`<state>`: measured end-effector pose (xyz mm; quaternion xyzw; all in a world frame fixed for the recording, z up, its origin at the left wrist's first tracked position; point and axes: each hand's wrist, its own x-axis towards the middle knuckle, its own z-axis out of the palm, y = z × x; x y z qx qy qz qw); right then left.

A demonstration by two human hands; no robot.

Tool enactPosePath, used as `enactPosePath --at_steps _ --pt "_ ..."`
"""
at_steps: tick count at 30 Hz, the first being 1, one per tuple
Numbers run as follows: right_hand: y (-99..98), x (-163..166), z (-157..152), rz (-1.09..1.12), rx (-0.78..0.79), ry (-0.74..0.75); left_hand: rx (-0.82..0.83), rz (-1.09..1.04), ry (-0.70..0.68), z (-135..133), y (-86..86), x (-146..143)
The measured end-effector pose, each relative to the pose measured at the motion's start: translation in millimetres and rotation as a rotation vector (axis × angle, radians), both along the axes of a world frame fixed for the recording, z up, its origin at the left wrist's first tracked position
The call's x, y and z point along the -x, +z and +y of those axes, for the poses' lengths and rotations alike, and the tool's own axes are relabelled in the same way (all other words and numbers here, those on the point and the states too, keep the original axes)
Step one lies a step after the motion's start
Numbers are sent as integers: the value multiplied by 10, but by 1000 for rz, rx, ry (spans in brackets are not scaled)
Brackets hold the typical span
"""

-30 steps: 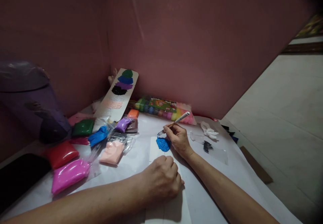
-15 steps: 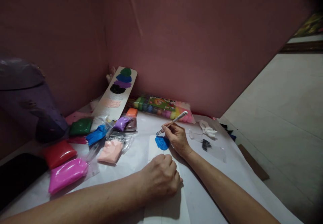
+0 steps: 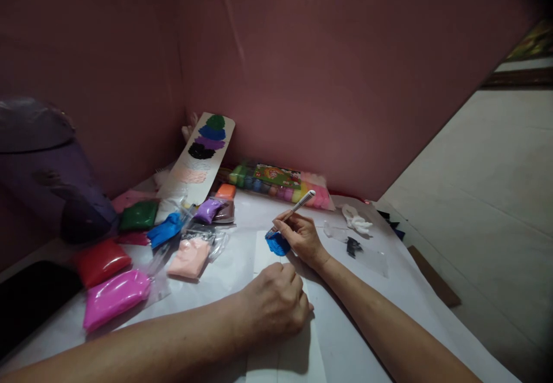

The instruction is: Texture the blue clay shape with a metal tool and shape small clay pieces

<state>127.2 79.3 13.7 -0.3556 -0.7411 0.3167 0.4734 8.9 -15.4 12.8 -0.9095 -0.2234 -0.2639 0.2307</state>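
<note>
Head camera: fork (image 3: 302, 203) slants, tines (image 3: 271, 234) down-left, handle (image 3: 306, 199) up-right.

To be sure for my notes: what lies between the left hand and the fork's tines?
The head view shows the blue patch there, on the white card, then a little bare card nearest the left hand.

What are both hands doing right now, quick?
Left hand: curled closed on the white card; anything inside can't be told.
Right hand: closed on the striped fork, tines at the blue patch.

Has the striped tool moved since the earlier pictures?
Yes. Against the colourful pack, the striped tool has its handle end further left and its tip lower.
</note>
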Motion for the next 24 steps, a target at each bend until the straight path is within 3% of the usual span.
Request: enactPosePath --at_steps 10,14,24 --pt "13 16 13 -18 -31 -48 1 14 -4 8 3 1" --pt "-7 12 32 41 -35 -140 18 36 -7 0 24 6" --pt "28 -47 94 264 125 -250 -4 10 -6 10 25 4"
